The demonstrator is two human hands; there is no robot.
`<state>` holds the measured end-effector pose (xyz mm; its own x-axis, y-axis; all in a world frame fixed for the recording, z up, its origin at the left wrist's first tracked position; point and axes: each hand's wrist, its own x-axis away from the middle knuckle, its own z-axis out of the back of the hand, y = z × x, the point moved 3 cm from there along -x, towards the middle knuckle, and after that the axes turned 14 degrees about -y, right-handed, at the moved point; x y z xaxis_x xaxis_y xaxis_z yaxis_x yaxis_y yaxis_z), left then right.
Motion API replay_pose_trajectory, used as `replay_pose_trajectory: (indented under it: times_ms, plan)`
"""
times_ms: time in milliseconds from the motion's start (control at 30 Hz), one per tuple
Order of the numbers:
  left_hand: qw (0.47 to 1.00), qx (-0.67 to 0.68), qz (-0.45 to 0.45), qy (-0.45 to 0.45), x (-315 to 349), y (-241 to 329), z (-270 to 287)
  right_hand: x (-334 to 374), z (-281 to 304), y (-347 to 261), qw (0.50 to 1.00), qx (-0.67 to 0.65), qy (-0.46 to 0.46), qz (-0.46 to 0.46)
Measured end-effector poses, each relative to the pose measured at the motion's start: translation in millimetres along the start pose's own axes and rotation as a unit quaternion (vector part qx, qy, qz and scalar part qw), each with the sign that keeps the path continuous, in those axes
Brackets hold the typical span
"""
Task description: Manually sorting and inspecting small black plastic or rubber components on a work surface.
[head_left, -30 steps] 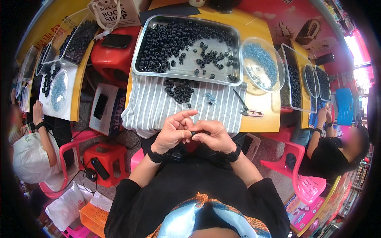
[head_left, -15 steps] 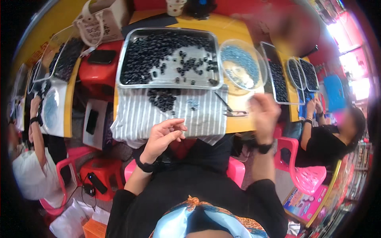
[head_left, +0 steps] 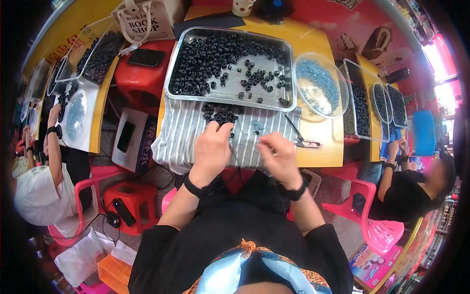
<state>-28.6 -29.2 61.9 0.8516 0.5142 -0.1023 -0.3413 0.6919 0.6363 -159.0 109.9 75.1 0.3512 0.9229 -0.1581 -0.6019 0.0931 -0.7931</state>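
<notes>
My left hand [head_left: 213, 149] is closed, thumb and forefinger pinched just below a small pile of black beads [head_left: 223, 113] on the striped cloth [head_left: 181, 132]. A thin dark cord [head_left: 237, 158] hangs down beside it; its upper end is hard to make out. Fingers curled into a pinch, my right hand [head_left: 281, 159] hovers over the cloth's right part; what it holds is too small to tell. Just beyond its fingertips lies a little heap of pale blue beads [head_left: 257, 126]. Thread snips [head_left: 309, 143] rest on the table to the right.
A metal tray [head_left: 230, 100] of black beads stands beyond the cloth. Right of it, a clear round dish [head_left: 343, 100] holds pale blue beads. A red stool [head_left: 139, 81] with a phone is at left. People sit at tables on both sides, with pink chairs [head_left: 367, 203] nearby.
My right hand has swung left from beside the snips to over the cloth. My left hand has moved up and right to the black beads, its fingers now pinched. The view has shifted slightly.
</notes>
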Motion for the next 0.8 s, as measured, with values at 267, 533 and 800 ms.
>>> replay_pose_trajectory:
  times_ms: [267, 533, 800]
  plan:
    - [0.999, -0.013, 0.032, 0.011, -7, -1, 2, -31, -50, -16, 0.985, 0.164, -0.035, -0.031]
    - [0.944, 0.331, -0.001, -0.006, -2, -16, -5, -23, -35, -19, 0.988, 0.154, 0.011, -0.026]
    - [0.653, 0.749, 0.054, -0.1, 10, -21, -24, 9, -15, -1, 0.966, 0.253, -0.001, -0.053]
